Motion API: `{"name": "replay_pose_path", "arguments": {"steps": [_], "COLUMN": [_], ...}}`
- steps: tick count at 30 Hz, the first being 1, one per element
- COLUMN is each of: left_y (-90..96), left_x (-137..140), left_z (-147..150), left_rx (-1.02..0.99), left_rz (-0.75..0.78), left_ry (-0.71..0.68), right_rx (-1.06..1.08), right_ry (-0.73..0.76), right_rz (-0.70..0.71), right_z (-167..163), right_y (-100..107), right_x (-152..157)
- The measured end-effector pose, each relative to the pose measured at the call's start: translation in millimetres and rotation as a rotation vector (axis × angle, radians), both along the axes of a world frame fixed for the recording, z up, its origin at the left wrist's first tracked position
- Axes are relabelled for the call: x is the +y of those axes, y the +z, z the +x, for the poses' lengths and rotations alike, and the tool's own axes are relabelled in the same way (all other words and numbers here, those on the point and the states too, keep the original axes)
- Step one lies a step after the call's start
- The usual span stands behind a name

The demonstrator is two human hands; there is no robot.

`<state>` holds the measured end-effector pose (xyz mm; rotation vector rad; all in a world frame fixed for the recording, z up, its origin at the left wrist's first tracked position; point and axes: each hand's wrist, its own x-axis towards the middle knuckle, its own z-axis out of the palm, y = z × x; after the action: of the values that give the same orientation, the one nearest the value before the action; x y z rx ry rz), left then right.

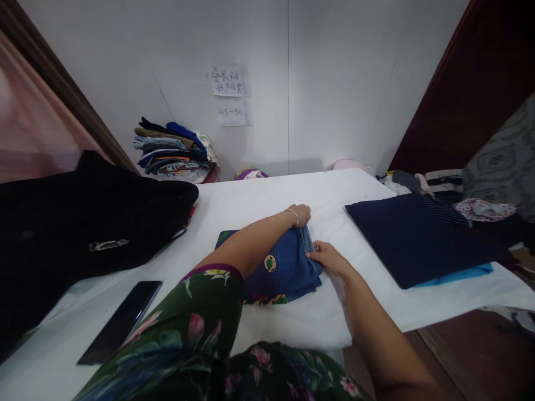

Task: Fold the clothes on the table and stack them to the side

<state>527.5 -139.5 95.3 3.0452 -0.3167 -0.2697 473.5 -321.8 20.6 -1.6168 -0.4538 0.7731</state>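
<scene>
A folded blue denim garment (288, 273) with a round green-and-tan patch and a colourful printed part lies in front of me on the white-covered table (267, 328). Reaching across it, my left hand (301, 214) has its fingers closed on the garment's far right corner; a bracelet circles that wrist. My right hand (328, 257) pinches the right edge of the denim between thumb and fingers, nearer to me. My left forearm hides part of the printed side.
Black clothing (104, 211) covers the left side, with a dark phone (121, 323) near it. A stack of folded clothes (175, 147) stands by the wall. At right lies a flat dark navy piece (418, 239) over something light blue, beside more clothes (443, 184).
</scene>
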Motion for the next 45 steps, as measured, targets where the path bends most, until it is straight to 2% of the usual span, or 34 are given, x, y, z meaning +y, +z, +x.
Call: {"name": "replay_pose_path", "arguments": {"steps": [3,5,8,12,14,16,19,21,22,24,28,31,33,35,38,40,42,45], "left_y": [1.5,4.2,1.5,-23.2,-38.5,-49.4,-54.6,-54.2,-54.0,-54.8,-55.5,-44.1,-31.8,-21.7,-21.4,-32.2,-47.7,-67.7], "left_x": [12.1,22.0,29.0,18.7,11.2,6.5,5.2,6.2,6.6,6.6,4.8,10.5,23.6,45.5,87.1,111.6,127.6,133.8], "left_z": [-1.5,-12.6,-49.8,-114.9,-137.6,-148.7,-150.0,-148.2,-147.8,-147.7,-145.9,-146.4,-155.5,-176.8,-233.2,-280.1,-322.9,-359.8], "left_rx": [-0.056,-0.098,-0.137,-0.13,-0.09,-0.069,-0.08,-0.091,-0.095,-0.102,-0.122,-0.089,-0.115,-0.184,-0.309,-0.408,-0.447,-0.402], "left_rz": [-0.063,-0.094,-0.108,-0.102,-0.092,-0.088,-0.098,-0.107,-0.114,-0.129,-0.153,-0.242,-0.313,-0.34,-0.298,-0.259,-0.218,-0.219], "left_ry": [0.091,0.139,0.183,0.182,0.165,0.166,0.172,0.171,0.169,0.176,0.25,0.314,0.365,0.423,0.503,0.547,0.551,0.48], "right_rx": [0.019,0.031,0.029,-0.033,-0.203,-0.485,-0.905,-1.092,-1.152,-1.189,-0.938,-0.83,-0.773,-0.717,-0.739,-0.785,-0.879,-1.047], "right_ry": [0.034,0.044,0.06,0.072,0.029,-0.074,-0.2,-0.197,-0.168,-0.065,0.15,0.176,0.127,0.002,-0.199,-0.132,0.059,0.294], "right_rz": [0.01,-0.001,-0.047,-0.204,-0.282,-0.287,-0.141,-0.053,-0.054,-0.164,-0.51,-0.52,-0.43,-0.295,-0.12,-0.11,-0.131,-0.178], "right_z": [0.9,1.4,3.5,9.8,11.5,9.0,-3.6,-13.7,-17.6,-21.4,-14.5,-5.2,0.8,5.7,5.5,-3.2,-17.4,-36.8], "right_y": [-1.0,0.8,2.8,0.1,2.1,11.2,35.8,49.8,52.9,48.0,9.5,-9.3,-9.2,-4.1,-0.6,-4.7,-11.3,-17.2], "right_x": [-0.8,-2.2,-6.6,-15.7,-17.8,-14.9,1.0,16.4,24.0,37.0,49.3,48.8,41.8,25.3,-19.1,-53.9,-81.6,-94.9]}}
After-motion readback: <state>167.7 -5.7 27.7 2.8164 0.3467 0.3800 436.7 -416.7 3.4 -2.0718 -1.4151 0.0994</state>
